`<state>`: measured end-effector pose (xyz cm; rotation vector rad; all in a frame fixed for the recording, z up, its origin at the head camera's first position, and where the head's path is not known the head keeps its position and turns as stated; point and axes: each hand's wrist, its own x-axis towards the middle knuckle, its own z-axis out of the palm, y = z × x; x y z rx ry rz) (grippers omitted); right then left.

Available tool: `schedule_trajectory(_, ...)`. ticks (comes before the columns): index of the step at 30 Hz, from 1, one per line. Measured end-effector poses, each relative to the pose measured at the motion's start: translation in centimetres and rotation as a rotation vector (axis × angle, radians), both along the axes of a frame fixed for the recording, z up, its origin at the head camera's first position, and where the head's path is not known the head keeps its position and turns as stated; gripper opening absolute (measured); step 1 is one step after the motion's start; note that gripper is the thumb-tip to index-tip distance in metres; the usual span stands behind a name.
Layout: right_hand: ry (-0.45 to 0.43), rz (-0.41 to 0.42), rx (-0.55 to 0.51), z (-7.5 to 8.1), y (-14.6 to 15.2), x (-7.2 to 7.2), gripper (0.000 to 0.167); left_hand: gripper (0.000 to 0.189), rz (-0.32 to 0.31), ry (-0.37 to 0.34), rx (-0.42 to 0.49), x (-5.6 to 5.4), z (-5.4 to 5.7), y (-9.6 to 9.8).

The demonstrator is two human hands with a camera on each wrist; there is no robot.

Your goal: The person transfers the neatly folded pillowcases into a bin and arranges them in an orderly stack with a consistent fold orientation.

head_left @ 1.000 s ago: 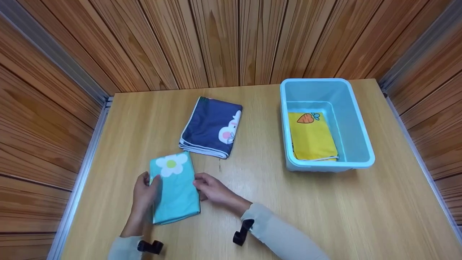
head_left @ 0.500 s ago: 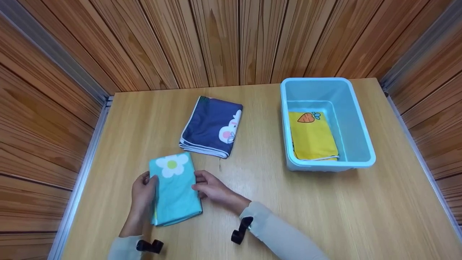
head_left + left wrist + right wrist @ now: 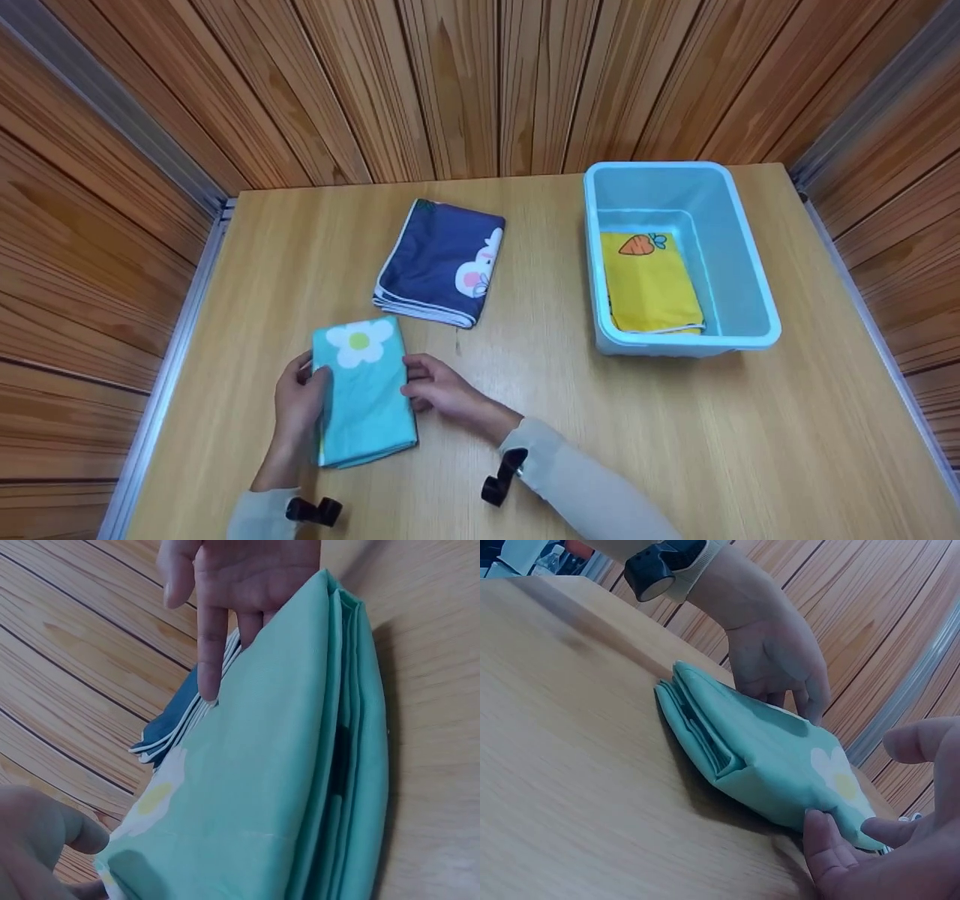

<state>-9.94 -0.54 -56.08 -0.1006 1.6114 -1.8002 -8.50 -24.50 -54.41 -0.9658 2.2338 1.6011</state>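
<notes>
Item 1: folded turquoise fabric cloth [image 3: 367, 416] with a white-petalled flower print [image 3: 358, 343], lying at lower left of the head view on the pale wood-grain bench [image 3: 540, 330]. Handling, by judgement: light, soft, limp, not fragile, hardly slippery; layers are visibly parting at the near end in both wrist views, so slipping out of fold is seeming the main risk. Suggested hold: both long sides, thumbs above, fingers beneath every layer.

Item 2: left grip [image 3: 296, 397], bare hand, appearing to be pinching the cloth's left edge, thumb lying over the top; the fingers behind are partly hiding.

Item 3: right grip [image 3: 446, 390], bare hand, touching the right edge with loosely spread fingers, not closing round it.

Item 4: folded navy fabric cloth [image 3: 424, 255], white-edged, rabbit-printed, lying at upper centre; its lower edge is sitting very near item 1's upper right corner, crowding that side.

Item 5: light-blue rectangular plastic tub [image 3: 739, 300], standing at upper right, its raised walls forming a barrier around a folded yellow carrot-printed cloth [image 3: 652, 289] that is occupying the left part of its floor.

Item 6: brown wood-plank wall [image 3: 457, 90], bounding the bench's far edge.
</notes>
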Motion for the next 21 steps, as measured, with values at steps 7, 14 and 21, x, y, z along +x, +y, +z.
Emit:
schedule_trajectory(7, 0.057, 0.004, 0.014, -0.33, 0.1, 0.22, 0.059, 0.059, 0.043, 0.064, 0.035, 0.2, -0.01, -0.05)
schedule_trajectory(14, 0.094, -0.016, -0.044, -0.59, 0.19, 0.29, 0.056, 0.056, 0.056, 0.147, 0.07, 0.63, 0.07, -0.22)
schedule_trajectory(21, 0.068, -0.062, -0.169, -0.87, 0.01, 0.29, 0.062, 0.054, 0.012, 0.277, 0.133, 0.85, -0.82, -0.55)
